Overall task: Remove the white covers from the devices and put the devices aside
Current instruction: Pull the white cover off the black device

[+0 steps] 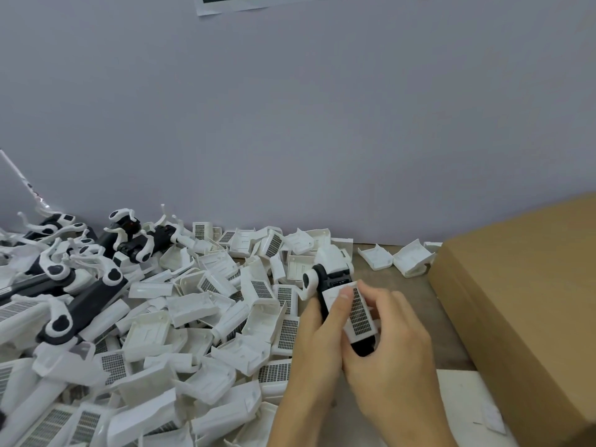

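Both hands hold one black device (335, 280) above the table, right of centre. A white cover (359, 312) with a dark grid panel sits on its body. My left hand (317, 337) grips the device from the left, thumb pressed on the cover's top. My right hand (392, 343) curls round the lower end, fingers on the cover's right edge. The device's round white-and-black head (311, 280) sticks out at upper left.
A big heap of loose white covers (193, 333) fills the table's left and middle. Bared black devices with white arms (84, 285) lie piled at far left. A cardboard box (529, 304) stands at right. A wall rises behind. White sheet (464, 401) near front.
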### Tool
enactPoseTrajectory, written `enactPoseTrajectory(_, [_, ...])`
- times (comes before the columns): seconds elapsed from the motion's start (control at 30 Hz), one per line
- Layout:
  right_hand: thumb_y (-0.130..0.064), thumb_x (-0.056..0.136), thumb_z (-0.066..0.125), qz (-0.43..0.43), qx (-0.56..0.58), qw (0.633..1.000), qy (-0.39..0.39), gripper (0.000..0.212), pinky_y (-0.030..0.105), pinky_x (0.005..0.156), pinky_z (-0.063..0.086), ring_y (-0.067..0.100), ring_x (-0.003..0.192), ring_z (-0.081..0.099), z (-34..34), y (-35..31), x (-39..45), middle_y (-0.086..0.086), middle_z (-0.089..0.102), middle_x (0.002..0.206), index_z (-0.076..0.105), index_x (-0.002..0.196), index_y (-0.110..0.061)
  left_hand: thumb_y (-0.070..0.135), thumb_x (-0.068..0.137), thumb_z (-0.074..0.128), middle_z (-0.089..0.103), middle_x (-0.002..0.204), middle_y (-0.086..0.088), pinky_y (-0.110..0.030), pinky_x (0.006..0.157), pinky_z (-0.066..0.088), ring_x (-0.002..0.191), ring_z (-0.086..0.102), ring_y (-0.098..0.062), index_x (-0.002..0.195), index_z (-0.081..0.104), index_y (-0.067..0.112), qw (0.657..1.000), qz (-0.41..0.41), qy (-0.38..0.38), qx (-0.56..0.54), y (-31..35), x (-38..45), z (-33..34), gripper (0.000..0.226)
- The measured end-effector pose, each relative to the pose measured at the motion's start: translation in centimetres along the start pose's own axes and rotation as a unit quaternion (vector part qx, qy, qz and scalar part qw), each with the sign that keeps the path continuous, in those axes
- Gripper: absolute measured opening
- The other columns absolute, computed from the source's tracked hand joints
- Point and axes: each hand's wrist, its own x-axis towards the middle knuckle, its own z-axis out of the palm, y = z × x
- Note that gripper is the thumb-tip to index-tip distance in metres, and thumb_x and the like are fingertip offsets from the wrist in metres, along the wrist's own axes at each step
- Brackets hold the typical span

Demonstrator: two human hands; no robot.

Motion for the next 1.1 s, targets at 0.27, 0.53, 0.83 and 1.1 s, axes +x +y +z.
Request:
enactPoseTrajectory(0.27, [-0.022,0.077,0.082,0.031,0.019,0.997,0.071,0.046,0.013,0.072,0.046,0.001,0.091,0.06,-0.1,-0.1,0.2,-0.013,0.06,0.103,0.067,0.121,-0.021,0.052,0.083,0.067,0.079,0.102,-0.002,-0.017,0.075,0.055,0.098,0.074,-0.015,0.103,0.077,0.025,0.998,0.0,-0.054,0.013,-0.3,0.0,0.1,0.035])
enactPoseTrajectory(0.53, [-0.027,0.088,0.07,0.051,0.156,0.986,0.005,0.029,0.006,0.075,0.048,-0.001,0.097,0.066,-0.7,0.4,0.5,-0.021,0.069,0.101,0.069,0.115,-0.037,0.055,0.083,0.061,0.077,0.101,-0.012,-0.049,0.093,0.057,0.098,0.074,-0.03,0.107,0.077,0.017,0.999,-0.029,0.017,0.013,-0.2,0.4,-0.3,0.047])
enactPoseTrajectory(0.83, [-0.047,0.094,0.056,0.229,0.226,0.945,-0.06,0.035,0.029,0.074,0.054,0.01,0.085,0.071,-1.0,0.9,1.0,-0.002,0.075,0.089,0.079,0.087,-0.021,0.069,0.093,0.039,0.072,0.087,-0.02,-0.054,0.086,0.051,0.083,0.068,-0.032,0.088,0.072,0.003,0.986,0.036,-0.011,0.164,0.2,-0.3,0.2,0.074])
enactPoseTrajectory(1.1, [-0.05,0.078,0.06,0.232,0.366,0.896,-0.092,0.04,0.036,0.07,0.057,0.024,0.085,0.075,-1.9,0.7,1.4,0.01,0.077,0.088,0.081,0.091,-0.018,0.067,0.082,0.052,0.074,0.08,-0.014,-0.028,0.064,0.052,0.072,0.068,-0.018,0.085,0.073,0.001,0.996,0.004,-0.041,0.081,0.1,-0.4,0.2,0.069])
